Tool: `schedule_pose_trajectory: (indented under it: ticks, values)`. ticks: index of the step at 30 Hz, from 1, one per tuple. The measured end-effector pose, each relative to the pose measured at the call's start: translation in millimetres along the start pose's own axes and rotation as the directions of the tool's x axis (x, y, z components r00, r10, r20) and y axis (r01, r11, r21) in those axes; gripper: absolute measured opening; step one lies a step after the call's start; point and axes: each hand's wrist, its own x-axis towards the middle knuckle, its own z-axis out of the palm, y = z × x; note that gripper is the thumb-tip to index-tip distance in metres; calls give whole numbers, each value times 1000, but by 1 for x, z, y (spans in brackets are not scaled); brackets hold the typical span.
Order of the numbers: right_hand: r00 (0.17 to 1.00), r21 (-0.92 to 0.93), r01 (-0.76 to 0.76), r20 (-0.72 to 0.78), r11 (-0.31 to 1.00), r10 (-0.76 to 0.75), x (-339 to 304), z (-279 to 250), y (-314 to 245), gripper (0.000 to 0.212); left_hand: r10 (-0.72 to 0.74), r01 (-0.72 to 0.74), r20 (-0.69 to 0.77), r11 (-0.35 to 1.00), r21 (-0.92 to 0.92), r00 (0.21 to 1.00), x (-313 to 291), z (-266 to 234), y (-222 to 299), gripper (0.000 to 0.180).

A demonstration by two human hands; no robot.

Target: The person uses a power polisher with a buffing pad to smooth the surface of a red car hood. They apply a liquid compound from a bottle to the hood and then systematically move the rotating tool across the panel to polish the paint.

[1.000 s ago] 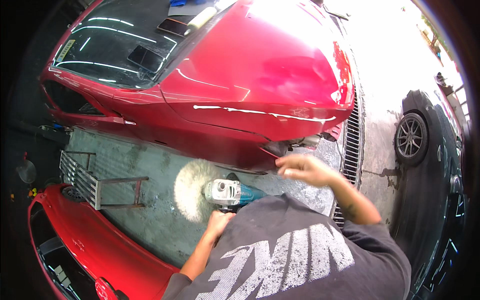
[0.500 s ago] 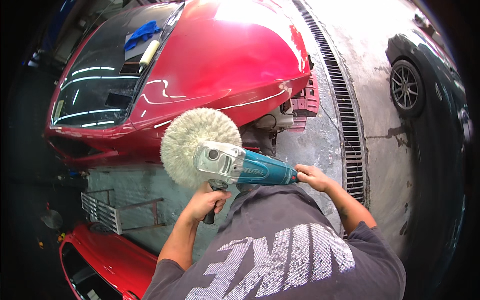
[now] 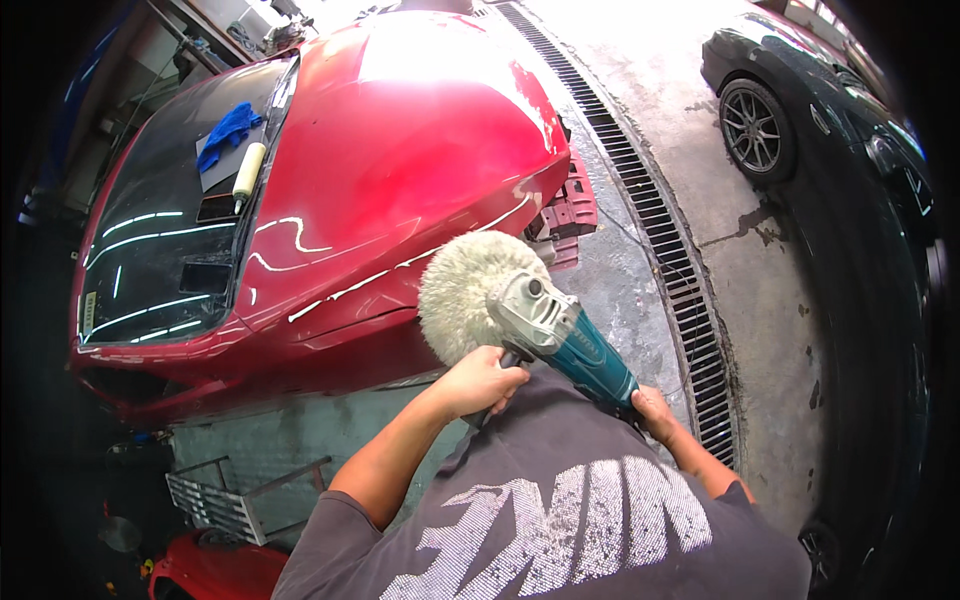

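Note:
I hold a teal and silver polisher point(image 3: 580, 350) with both hands, close in front of my body. My left hand point(image 3: 485, 382) is wrapped round its black side handle. Round its rear end my right hand point(image 3: 655, 412) is closed; part of those fingers is hidden behind the tool. A fluffy off-white wool pad point(image 3: 462, 295) on the polisher's head stands on edge beside the red car's point(image 3: 400, 170) side. Whether the pad touches the paint I cannot tell. Glossy red panels reflect long white lights.
On the windshield lie a blue cloth point(image 3: 230, 132) and a cream bottle point(image 3: 249, 175). A drain grate point(image 3: 655, 215) runs along the floor on the right, near a dark car point(image 3: 850, 210). At lower left are a metal stand point(image 3: 225, 505) and another red car point(image 3: 225, 565).
The polisher has swung right with both hands, its rear end now pointing lower. My view has shifted, so the red car sits further left and the dark car shows more.

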Motion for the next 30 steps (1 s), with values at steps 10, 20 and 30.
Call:
schedule_pose_trajectory:
  ticks: [10, 20, 30]
  values:
    - [986, 238, 3, -162, 971, 37, 28, 25, 24, 96, -64, 41, 101, 976, 215, 993, 65, -22, 64, 30]
    - [976, 305, 81, -217, 949, -14, 45, 12, -14, 78, -124, 107, 80, 975, 196, 989, 89, -31, 104, 27]
    - [969, 337, 99, -245, 936, -14, 103, -11, -27, 83, -97, 60, 94, 938, 341, 991, 168, -61, 155, 32]
